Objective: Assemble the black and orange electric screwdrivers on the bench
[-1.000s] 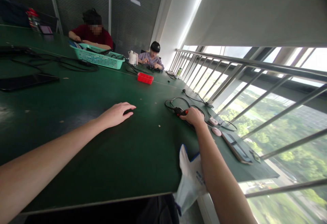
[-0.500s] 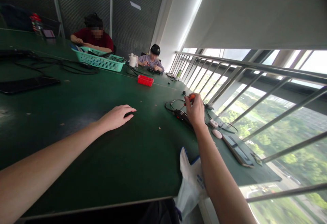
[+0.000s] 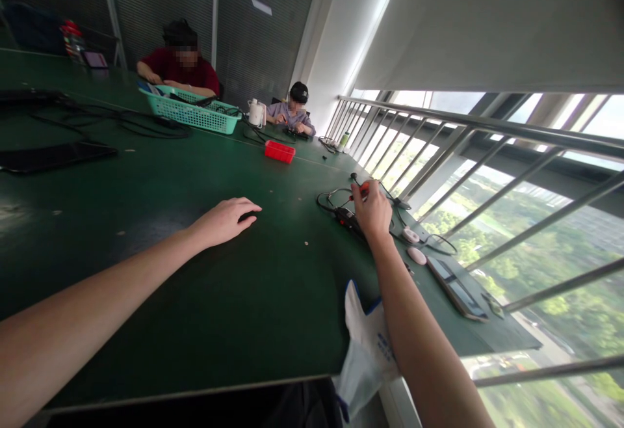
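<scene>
My left hand [image 3: 225,221] rests on the green table [image 3: 244,311], its fingers stretched out and the thumb apart, with nothing in it. To the right, my right hand [image 3: 374,212] is closed around an orange-and-black handled object [image 3: 364,188]; most of it is hidden by the fingers, so its kind does not show. Just left of and below that hand lies a black device [image 3: 347,218] with an orange-red spot. A looped black cable [image 3: 325,201] runs beside the device.
A red tray [image 3: 279,151] and a teal basket [image 3: 195,116] holding cables stand farther back. A phone [image 3: 455,287] and a round pinkish object [image 3: 416,256] lie by the railing [image 3: 463,122]. A white plastic bag [image 3: 364,343] hangs over the front edge. Two people sit across.
The view has shifted very slightly. Both hands keep nearly the same places, and the right hand still holds the orange-and-black object.
</scene>
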A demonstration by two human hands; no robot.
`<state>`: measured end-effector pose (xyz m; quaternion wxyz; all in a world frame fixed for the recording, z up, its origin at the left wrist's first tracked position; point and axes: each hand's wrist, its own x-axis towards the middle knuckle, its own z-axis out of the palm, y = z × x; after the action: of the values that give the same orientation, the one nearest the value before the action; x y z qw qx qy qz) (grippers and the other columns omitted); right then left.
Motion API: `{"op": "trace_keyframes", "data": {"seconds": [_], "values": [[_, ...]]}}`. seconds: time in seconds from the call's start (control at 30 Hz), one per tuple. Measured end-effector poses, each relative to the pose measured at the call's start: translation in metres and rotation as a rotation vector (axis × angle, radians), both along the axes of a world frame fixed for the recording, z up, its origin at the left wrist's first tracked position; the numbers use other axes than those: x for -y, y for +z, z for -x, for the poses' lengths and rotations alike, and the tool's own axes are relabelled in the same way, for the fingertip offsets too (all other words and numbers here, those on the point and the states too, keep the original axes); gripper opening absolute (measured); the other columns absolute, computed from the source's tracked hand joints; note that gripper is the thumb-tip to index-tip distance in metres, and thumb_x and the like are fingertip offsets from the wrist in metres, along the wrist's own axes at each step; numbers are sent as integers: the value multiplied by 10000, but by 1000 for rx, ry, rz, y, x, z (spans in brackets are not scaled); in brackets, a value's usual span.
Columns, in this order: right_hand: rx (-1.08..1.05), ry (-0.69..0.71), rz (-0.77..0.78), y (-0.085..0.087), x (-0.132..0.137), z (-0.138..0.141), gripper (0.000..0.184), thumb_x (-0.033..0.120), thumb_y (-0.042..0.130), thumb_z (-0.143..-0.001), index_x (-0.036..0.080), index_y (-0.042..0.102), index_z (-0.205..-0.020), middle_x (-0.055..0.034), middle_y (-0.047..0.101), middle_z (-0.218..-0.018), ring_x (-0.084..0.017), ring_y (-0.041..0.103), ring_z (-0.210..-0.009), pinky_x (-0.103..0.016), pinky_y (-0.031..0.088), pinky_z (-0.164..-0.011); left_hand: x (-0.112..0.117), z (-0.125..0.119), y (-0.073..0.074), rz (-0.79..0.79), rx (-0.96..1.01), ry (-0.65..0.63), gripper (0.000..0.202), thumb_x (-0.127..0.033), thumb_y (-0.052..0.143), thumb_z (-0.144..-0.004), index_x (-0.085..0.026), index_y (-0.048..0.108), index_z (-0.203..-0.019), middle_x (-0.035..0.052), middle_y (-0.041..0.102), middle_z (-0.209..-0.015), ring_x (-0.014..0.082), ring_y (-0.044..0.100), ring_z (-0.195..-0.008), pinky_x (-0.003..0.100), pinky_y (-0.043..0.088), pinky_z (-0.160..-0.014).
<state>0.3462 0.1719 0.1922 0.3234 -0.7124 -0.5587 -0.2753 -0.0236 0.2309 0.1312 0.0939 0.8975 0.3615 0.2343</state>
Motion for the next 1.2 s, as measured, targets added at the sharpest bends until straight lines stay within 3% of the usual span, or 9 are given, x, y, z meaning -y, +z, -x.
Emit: {"op": "trace_keyframes", "data": {"seconds": [0.1, 0.17, 0.27, 0.37, 0.6, 0.8, 1.03, 1.13, 1.2], "values": [[32, -191, 39, 4, 0, 4, 433, 570, 361, -1010, 195, 578, -991, -70, 663, -807, -211, 606, -746, -280, 292, -620, 1, -1, 1, -3, -8, 1, 469, -498, 394, -996, -238, 649, -1291, 83, 616, -1347, 293, 591, -1207, 453, 438, -1066], [18, -223, 52, 4, -1, 6, 345, 483, 396, -1003, 187, 561, -1070, -57, 661, -787, -210, 602, -699, -286, 286, -603, 1, -1, 1, -5, -12, 1, 476, -495, 384, -997, -228, 650, -1290, 87, 621, -1339, 295, 593, -1203, 455, 441, -1065], [19, -157, 3, 1, -3, 7, 318, 350, 479, -926, 177, 491, -1192, -68, 679, -920, -224, 616, -726, -295, 319, -594, 1, -1, 1, -8, -12, 2, 486, -502, 381, -997, -226, 647, -1297, 87, 618, -1341, 301, 593, -1202, 463, 450, -1056], [9, -19, -15, -2, -5, 4, 323, 329, 486, -904, 191, 470, -1196, -89, 660, -1050, -234, 625, -805, -308, 391, -630, 1, -1, 0, -6, -14, 0, 489, -506, 387, -993, -228, 643, -1302, 90, 613, -1348, 302, 591, -1204, 469, 453, -1055], [-28, 239, -62, -2, -8, 0, 276, 254, 444, -905, 189, 466, -1173, -100, 621, -1021, -238, 604, -880, -359, 485, -758, 0, -1, 0, 12, -5, 7, 512, -549, 381, -990, -248, 636, -1317, 80, 608, -1363, 303, 588, -1210, 472, 453, -1066], [-55, 249, -71, -5, -10, -4, 292, 335, 422, -960, 207, 487, -1214, -78, 605, -955, -232, 593, -814, -383, 494, -789, -1, -1, -1, 6, -5, 5, 516, -557, 373, -992, -255, 640, -1315, 74, 611, -1356, 304, 588, -1212, 470, 451, -1068], [-74, 372, -177, 2, -1, -3, 289, 243, 411, -931, 191, 423, -1215, -99, 584, -1042, -226, 585, -942, -388, 481, -873, -1, 0, -1, 14, -12, 2, 495, -516, 377, -994, -242, 642, -1309, 77, 611, -1356, 295, 583, -1218, 463, 435, -1083], [-23, 276, -188, 12, 9, -4, 250, 222, 380, -935, 186, 461, -1169, -105, 566, -1067, -217, 573, -940, -365, 472, -853, 0, 0, 0, 21, -4, -1, 498, -519, 374, -992, -243, 647, -1302, 80, 613, -1354, 300, 583, -1213, 469, 442, -1072], [20, 159, -51, 14, 14, -6, 239, 239, 380, -940, 187, 526, -1122, -121, 565, -1114, -218, 583, -898, -352, 471, -788, 1, -1, 1, 26, -6, -2, 496, -517, 377, -990, -239, 650, -1297, 84, 613, -1352, 302, 585, -1209, 471, 448, -1061]]}}
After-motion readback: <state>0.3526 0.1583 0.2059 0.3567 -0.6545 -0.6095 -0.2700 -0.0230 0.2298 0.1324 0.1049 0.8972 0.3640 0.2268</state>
